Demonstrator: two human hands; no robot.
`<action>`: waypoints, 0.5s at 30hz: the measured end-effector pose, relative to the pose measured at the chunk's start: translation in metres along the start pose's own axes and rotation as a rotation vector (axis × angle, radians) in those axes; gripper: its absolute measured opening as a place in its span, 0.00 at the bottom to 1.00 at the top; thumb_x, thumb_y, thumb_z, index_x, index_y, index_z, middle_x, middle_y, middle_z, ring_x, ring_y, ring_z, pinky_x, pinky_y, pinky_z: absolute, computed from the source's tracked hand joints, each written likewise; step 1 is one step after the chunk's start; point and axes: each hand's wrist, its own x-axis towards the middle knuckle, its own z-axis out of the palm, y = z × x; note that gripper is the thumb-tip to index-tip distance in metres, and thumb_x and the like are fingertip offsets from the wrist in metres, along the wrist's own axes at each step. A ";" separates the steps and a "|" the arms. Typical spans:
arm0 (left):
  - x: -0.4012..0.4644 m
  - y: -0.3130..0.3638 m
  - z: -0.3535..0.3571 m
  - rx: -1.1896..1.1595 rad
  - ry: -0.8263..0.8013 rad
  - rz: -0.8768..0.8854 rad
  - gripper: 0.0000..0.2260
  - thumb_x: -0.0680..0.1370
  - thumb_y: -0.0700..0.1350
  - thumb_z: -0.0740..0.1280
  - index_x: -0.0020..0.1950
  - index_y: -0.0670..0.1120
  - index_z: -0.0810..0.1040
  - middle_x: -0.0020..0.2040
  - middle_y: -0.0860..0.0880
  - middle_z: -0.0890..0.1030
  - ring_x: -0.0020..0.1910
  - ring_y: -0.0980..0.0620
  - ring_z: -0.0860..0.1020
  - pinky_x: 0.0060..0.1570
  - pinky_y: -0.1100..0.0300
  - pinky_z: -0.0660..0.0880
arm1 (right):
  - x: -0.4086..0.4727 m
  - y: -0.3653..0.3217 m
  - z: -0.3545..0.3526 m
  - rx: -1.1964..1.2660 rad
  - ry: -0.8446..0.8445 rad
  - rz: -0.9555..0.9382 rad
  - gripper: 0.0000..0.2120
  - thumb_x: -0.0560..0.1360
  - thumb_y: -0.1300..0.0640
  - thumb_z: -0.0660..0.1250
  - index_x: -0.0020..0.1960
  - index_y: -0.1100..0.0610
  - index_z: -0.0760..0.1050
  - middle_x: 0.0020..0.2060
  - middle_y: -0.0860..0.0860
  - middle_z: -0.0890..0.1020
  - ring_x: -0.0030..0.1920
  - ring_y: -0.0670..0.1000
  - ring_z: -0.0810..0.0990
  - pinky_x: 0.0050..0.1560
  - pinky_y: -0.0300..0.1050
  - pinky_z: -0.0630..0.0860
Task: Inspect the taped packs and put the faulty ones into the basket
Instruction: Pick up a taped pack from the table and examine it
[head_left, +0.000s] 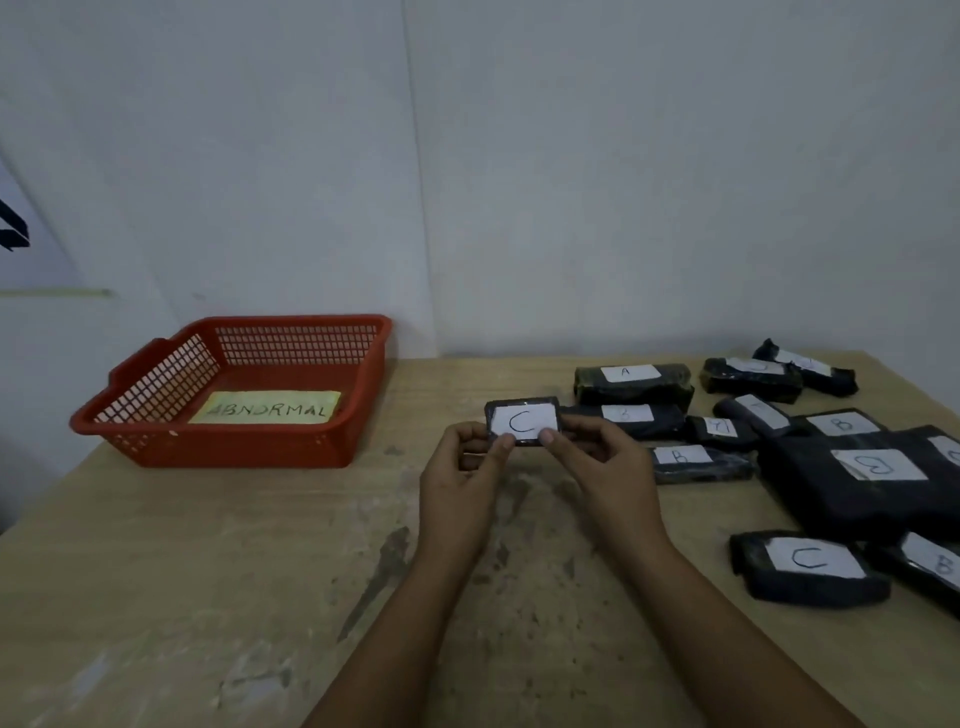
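I am holding a small black taped pack (523, 422) up in the middle of the frame, above the tabletop (208, 571), its white label marked "C" facing me. My left hand (460, 480) is pinching its lower left corner, thumb lying on the label's edge and the fingers (470, 434) curling behind. My right hand (602, 467) is pinching the lower right corner the same way, thumb on the front. The pack is sitting upright between both thumbs, clear of the wood. The red basket (156, 436) is standing at the left of the frame, well apart from the pack, with a yellow "ABNORMAL" card (267, 408) lying inside. The other labelled packs (841, 467) are lying clustered on the tabletop at the right.
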 end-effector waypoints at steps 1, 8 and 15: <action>0.001 -0.003 0.000 0.006 -0.001 0.000 0.06 0.81 0.49 0.77 0.55 0.51 0.83 0.48 0.52 0.88 0.46 0.56 0.85 0.45 0.65 0.81 | 0.000 0.001 0.000 0.027 0.014 0.001 0.13 0.75 0.50 0.80 0.58 0.50 0.85 0.49 0.44 0.89 0.51 0.41 0.87 0.50 0.38 0.83; 0.007 -0.005 -0.006 -0.084 0.032 -0.019 0.05 0.81 0.47 0.77 0.55 0.49 0.84 0.48 0.50 0.89 0.48 0.50 0.87 0.47 0.63 0.82 | -0.002 0.007 0.003 -0.110 -0.001 -0.126 0.03 0.79 0.54 0.77 0.53 0.51 0.86 0.47 0.46 0.87 0.50 0.45 0.86 0.51 0.41 0.82; 0.004 -0.006 -0.006 -0.128 0.050 -0.049 0.06 0.79 0.44 0.78 0.54 0.44 0.85 0.46 0.47 0.89 0.46 0.48 0.87 0.48 0.54 0.85 | -0.005 0.007 0.003 -0.097 0.022 -0.064 0.01 0.79 0.55 0.77 0.48 0.52 0.86 0.42 0.48 0.86 0.46 0.48 0.85 0.49 0.52 0.84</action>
